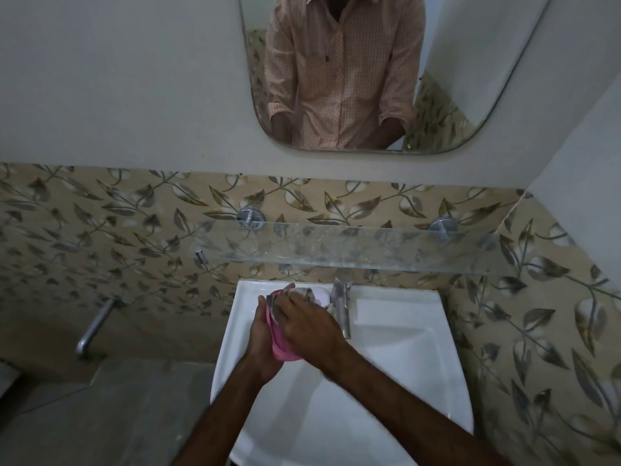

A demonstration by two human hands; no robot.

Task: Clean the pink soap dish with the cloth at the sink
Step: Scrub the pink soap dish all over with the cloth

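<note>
**A:** Where is everything, biggest first?

**B:** The white sink (386, 331) fills the near middle, and its chrome tap (342, 311) stands at the far rim. Both hands meet over the far left part of the basin, just left of that tap.

**A:** And the pink soap dish?

**B:** The pink soap dish (280, 348) is off the sink, held up between the two palms. It is tilted on edge, and its long axis runs near to far, leaning a little left at the far end.

**A:** Which hand has it?

**B:** The left hand (262, 338) grips it from the left side, with the fingers wrapped behind it and the tips showing at the far end. The right hand (311, 322) lies across its open face from the right.

**A:** And the cloth?

**B:** The grey cloth (274, 306) sits under the right fingers, pressed against the far half of the dish. I cannot tell whether those fingers curl round it or only push on it.

**A:** So what does the next stroke turn on?

**B:** I'd say the axis — a wipe has to travel along it, from the far end toward the near pink end, which shows bare. The right hand is the nearer one for that, while the left only needs to steady the dish.
</note>
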